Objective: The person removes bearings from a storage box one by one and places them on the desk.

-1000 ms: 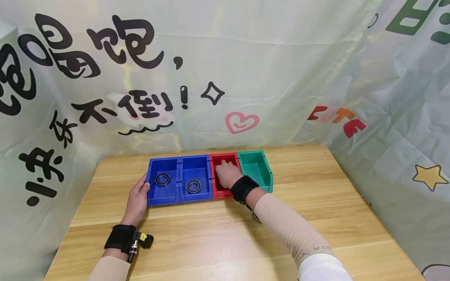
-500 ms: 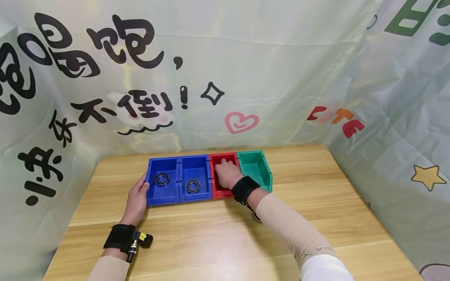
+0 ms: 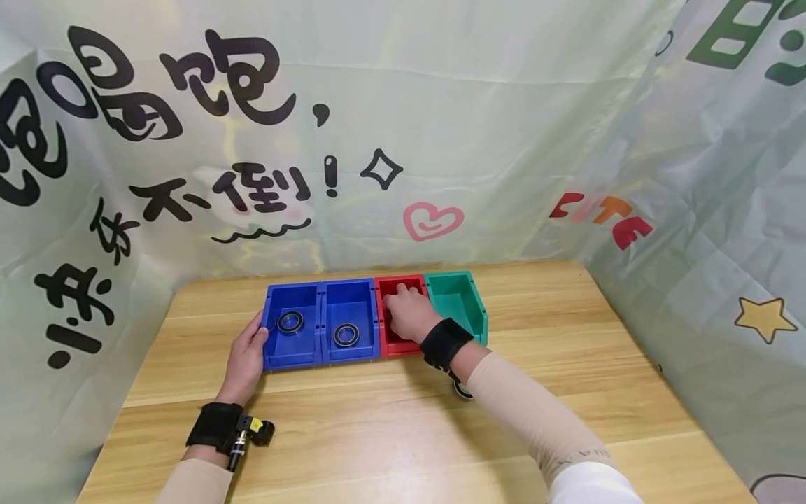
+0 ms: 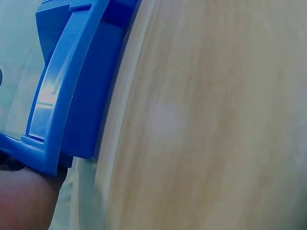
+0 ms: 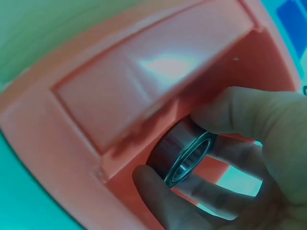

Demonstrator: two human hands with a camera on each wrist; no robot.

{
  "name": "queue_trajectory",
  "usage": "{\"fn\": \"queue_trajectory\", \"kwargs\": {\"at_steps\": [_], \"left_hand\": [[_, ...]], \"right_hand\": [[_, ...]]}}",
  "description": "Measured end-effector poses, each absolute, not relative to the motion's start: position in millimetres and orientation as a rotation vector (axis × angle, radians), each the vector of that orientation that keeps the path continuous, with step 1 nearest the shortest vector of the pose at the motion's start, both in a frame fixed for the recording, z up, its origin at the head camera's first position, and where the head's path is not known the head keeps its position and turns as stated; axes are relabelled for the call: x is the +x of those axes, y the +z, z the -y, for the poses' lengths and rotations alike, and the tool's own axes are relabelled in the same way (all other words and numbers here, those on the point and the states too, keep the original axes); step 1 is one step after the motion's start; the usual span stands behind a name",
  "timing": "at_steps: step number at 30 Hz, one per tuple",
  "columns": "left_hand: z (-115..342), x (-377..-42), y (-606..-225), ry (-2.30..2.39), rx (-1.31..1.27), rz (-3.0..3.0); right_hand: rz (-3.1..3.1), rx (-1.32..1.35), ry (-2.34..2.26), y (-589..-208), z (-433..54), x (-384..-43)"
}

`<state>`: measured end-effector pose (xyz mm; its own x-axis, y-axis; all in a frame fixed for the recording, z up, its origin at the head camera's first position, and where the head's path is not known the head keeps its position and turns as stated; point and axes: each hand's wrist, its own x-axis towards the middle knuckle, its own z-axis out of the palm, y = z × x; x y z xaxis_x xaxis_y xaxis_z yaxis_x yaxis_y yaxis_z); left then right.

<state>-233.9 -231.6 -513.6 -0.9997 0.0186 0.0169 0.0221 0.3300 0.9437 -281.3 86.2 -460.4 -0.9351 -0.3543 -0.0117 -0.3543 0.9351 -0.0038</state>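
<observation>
My right hand reaches into the red bin. In the right wrist view its thumb and fingers grip a ball bearing, a thick steel ring standing tilted just inside the bin's low front. My left hand rests against the outer left side of the leftmost blue bin, its thumb touching the front corner in the left wrist view. A bearing lies flat in that bin. The second blue bin holds another bearing.
A green bin ends the row on the right, side by side with the others. One more bearing lies on the wooden table, partly covered by my right forearm. Printed curtains hang behind and beside the table.
My right wrist and forearm have shifted slightly to the right, uncovering more of the bearing on the table. My left hand and the bins stay put.
</observation>
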Motion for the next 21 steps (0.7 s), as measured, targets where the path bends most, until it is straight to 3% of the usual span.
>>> {"fn": "queue_trajectory", "kwargs": {"at_steps": [21], "left_hand": [[230.9,-233.9,-513.0,-1.834,-0.025,2.552]], "right_hand": [[-3.088,-0.656,-0.059,-438.5,-93.9,-261.7]]}}
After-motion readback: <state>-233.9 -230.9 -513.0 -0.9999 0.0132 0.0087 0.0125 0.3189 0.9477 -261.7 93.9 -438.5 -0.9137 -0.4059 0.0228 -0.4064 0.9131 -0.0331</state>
